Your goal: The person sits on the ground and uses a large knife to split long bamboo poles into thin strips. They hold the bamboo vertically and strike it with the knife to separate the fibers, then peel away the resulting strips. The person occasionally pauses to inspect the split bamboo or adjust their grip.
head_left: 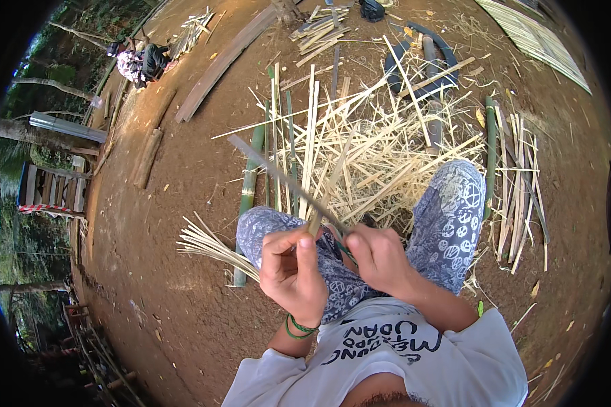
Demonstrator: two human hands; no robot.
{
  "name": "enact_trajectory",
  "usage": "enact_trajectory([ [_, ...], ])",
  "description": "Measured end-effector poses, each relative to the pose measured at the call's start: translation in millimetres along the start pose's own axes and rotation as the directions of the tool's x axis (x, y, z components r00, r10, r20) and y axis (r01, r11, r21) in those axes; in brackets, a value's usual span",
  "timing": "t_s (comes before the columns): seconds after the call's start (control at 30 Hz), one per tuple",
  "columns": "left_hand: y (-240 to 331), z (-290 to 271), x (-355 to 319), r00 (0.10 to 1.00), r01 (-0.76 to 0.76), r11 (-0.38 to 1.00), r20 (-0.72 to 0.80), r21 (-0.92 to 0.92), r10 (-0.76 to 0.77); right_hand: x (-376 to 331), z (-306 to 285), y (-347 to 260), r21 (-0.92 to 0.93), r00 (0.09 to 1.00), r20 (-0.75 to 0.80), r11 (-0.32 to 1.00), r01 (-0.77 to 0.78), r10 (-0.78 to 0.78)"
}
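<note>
My left hand (293,275), with a green cord bracelet at the wrist, is closed in a pinch on a thin bamboo strip (330,186). The strip points away from me and is blurred at its far part. My right hand (381,261) is wrapped round the handle of a long knife, hiding most of it. The narrow grey knife blade (278,175) slants to the far left and crosses the strip just beyond my left fingertips. Whether blade and strip touch, I cannot tell. Both hands are above my lap, over my crossed, patterned trouser legs (458,217).
Pale bamboo strips and shavings (380,163) heap in front of me. A green bamboo pole (252,169) lies to the left, bundled strips (214,245) near my left knee, more strips (519,183) at right. Beyond are a black ring (448,57) and a seated person (142,64).
</note>
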State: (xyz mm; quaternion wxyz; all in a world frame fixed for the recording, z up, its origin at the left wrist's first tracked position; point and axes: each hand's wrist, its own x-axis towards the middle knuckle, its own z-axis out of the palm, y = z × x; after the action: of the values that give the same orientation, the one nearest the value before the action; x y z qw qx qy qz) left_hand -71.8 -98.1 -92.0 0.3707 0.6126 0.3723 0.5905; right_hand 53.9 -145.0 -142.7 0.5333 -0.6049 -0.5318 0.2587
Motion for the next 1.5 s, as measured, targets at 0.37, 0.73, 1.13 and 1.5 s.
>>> enact_trajectory([
  [0.37,-1,5,-2,0.999,-0.030,0.999,-0.032,-0.029,0.029,1,0,8,0.002,0.985,-0.064,0.987,0.161,-0.160],
  [0.73,1,-2,3,0.993,-0.094,0.978,0.085,0.186,0.079,13,7,49,-0.165,0.967,0.007,0.954,-0.252,0.256],
  [1.13,11,4,28,0.873,-0.483,0.869,0.128,0.103,0.470,-8,-9,15,-0.014,0.985,0.038,0.986,-0.168,0.168],
  [1.5,-9,22,34,0.907,-0.104,0.669,0.207,-0.736,0.368,-6,-11,-6,0.036,0.989,0.095,0.993,-0.115,0.111],
])
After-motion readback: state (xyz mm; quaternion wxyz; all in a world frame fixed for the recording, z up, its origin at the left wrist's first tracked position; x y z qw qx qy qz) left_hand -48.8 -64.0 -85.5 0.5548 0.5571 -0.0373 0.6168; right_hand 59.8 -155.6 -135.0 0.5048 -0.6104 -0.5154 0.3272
